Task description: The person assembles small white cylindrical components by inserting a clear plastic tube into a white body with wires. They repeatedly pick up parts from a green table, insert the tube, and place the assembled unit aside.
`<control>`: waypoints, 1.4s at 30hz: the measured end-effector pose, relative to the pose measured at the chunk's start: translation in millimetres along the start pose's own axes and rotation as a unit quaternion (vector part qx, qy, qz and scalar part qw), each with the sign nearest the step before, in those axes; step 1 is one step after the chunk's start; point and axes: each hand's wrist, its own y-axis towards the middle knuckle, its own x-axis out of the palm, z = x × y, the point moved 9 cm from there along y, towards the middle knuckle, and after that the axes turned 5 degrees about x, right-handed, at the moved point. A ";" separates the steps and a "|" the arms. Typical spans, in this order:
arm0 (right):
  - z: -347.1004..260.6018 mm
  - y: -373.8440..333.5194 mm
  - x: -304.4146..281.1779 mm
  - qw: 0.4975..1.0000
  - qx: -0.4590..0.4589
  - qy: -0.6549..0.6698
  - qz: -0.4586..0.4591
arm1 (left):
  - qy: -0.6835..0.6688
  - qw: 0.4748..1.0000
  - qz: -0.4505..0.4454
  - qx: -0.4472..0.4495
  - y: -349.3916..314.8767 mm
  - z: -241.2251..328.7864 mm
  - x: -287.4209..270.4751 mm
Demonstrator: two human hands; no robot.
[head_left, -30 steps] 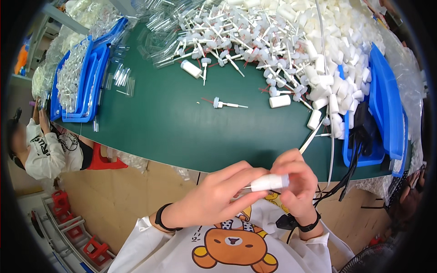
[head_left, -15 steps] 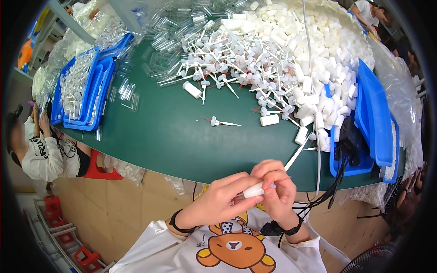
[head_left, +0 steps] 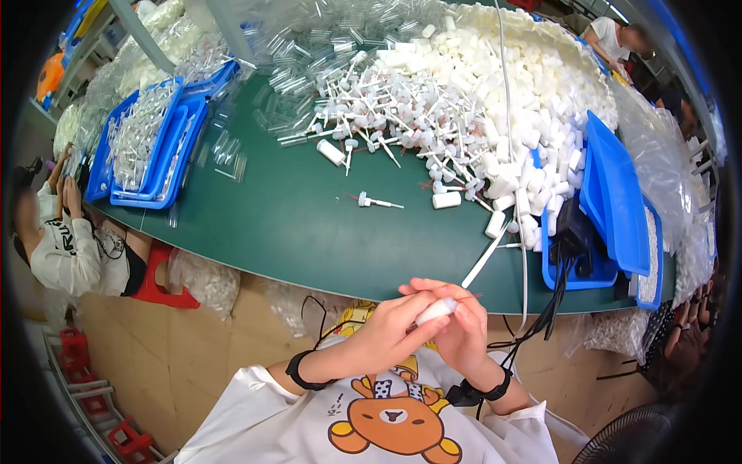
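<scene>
Close above my lap, just off the table's near edge, both hands meet around a small white cylinder (head_left: 434,312) with a translucent greyish end. My left hand (head_left: 390,326) wraps its fingers around the cylinder from the left. My right hand (head_left: 469,334) pinches its greyish end, and thin red strands stick out beside the fingers. The rest of the cylinder is hidden in the left palm. Beyond the fingers, a long white strip (head_left: 485,259) slants across the table. Alone on the green table (head_left: 294,240) lies a thin white stem with a grey collar and red strands (head_left: 375,201).
White cylinders (head_left: 556,100) are heaped at the far right, beside a pile of stemmed parts (head_left: 402,108) and clear tubes (head_left: 309,54). Blue trays (head_left: 622,209) and black cables (head_left: 553,301) stand right; more blue trays (head_left: 158,199) stand left. A seated person (head_left: 73,247) works at the left.
Both hands have shifted slightly within the view. The white cylinder has turned, so its greyish end now shows more, and the right fingers have moved from over it to its side.
</scene>
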 end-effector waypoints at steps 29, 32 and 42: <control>119.1 -53.2 -45.4 0.919 0.243 -0.028 0.310 | -0.382 0.855 0.049 -0.347 -86.0 -129.5 55.2; 124.1 -52.1 -43.2 0.919 0.233 0.012 0.319 | -0.381 0.846 0.010 -0.373 -87.3 -130.4 55.1; 125.2 -49.1 -30.8 0.898 0.295 0.060 0.320 | -0.424 0.787 -0.043 -0.446 -92.9 -126.5 53.2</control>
